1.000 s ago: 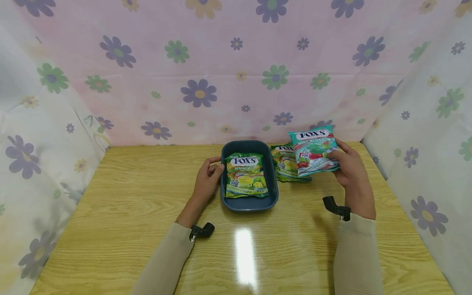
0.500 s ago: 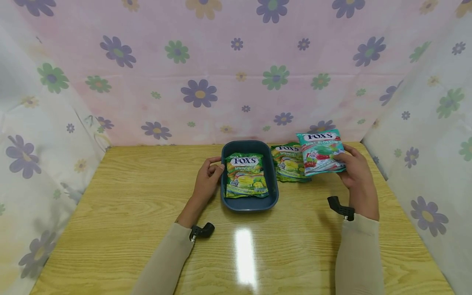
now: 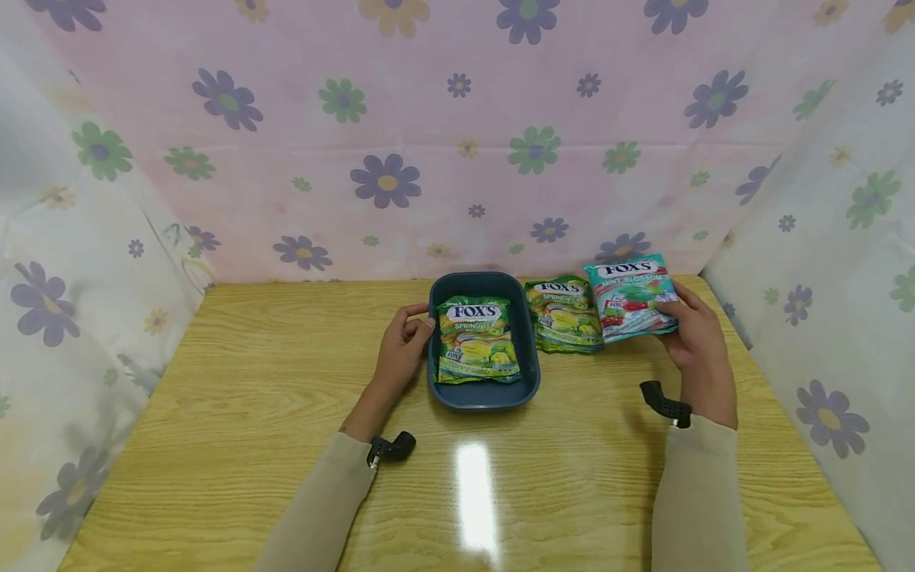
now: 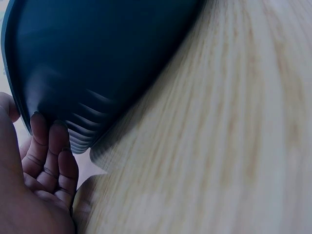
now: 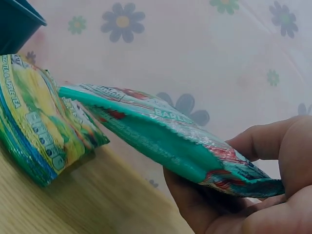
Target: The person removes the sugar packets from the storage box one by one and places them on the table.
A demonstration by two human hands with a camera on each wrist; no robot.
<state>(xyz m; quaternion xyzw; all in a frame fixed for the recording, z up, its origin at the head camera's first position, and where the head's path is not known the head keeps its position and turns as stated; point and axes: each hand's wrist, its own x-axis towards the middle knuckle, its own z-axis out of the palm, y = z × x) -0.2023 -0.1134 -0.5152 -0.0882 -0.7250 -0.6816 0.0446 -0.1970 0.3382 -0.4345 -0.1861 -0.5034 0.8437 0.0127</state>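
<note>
My right hand (image 3: 696,330) grips a teal Fox's Mint Blossom candy bag (image 3: 632,298) by its right side. In the right wrist view the bag (image 5: 161,131) is tilted, held off the table between thumb and fingers. My left hand (image 3: 403,345) holds the left side of a dark blue plastic tub (image 3: 482,397). The left wrist view has curled fingers (image 4: 58,136) against the tub's outer wall (image 4: 107,53), with the thumb at its rim. Inside the tub lies a green Fox's Spring Tea bag (image 3: 477,342).
Another green Spring Tea bag (image 3: 565,318), apparently stacked on more, lies on the wooden table (image 3: 286,397) just right of the tub. A flowered cloth (image 3: 457,159) hangs along the back edge, with more cloth at both sides.
My right hand has moved the Mint Blossom bag right and slightly down, uncovering more of the Spring Tea bag on the table. My left hand and the tub have stayed still.
</note>
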